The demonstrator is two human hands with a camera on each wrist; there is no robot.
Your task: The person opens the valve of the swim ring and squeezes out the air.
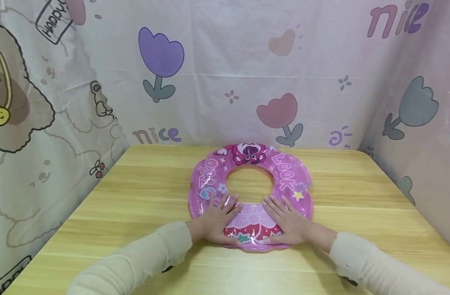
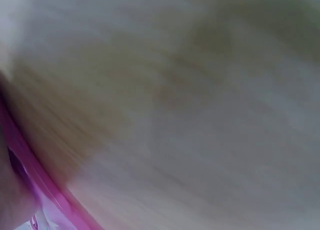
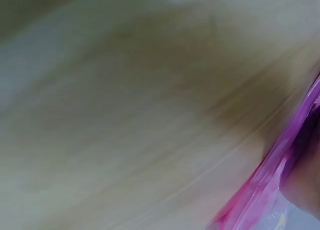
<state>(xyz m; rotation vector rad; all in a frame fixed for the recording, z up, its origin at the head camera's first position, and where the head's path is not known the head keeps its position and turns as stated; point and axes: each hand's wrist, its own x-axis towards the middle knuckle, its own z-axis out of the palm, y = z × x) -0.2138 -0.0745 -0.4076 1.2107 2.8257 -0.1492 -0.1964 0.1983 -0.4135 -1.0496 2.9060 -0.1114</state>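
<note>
A pink inflatable swim ring [image 1: 254, 215] lies flat on the wooden table, printed with a bear face at the far side, letters, stars and a strawberry at the near side. My left hand [image 1: 218, 223] rests palm down on its near left part, fingers spread toward the hole. On the near right part lies my right hand [image 1: 289, 221], also palm down with fingers straight. Both thumbs point inward along the near edge. In the left wrist view the ring's pink rim [image 2: 47, 190] shows at the lower left; the right wrist view has its rim [image 3: 265, 182] at the lower right.
The light wood table [image 1: 136, 184] extends around the ring on every side. Behind it hangs a pale cloth backdrop [image 1: 217, 53] with tulips, hearts and words, and patterned cloth also stands along the left and right sides.
</note>
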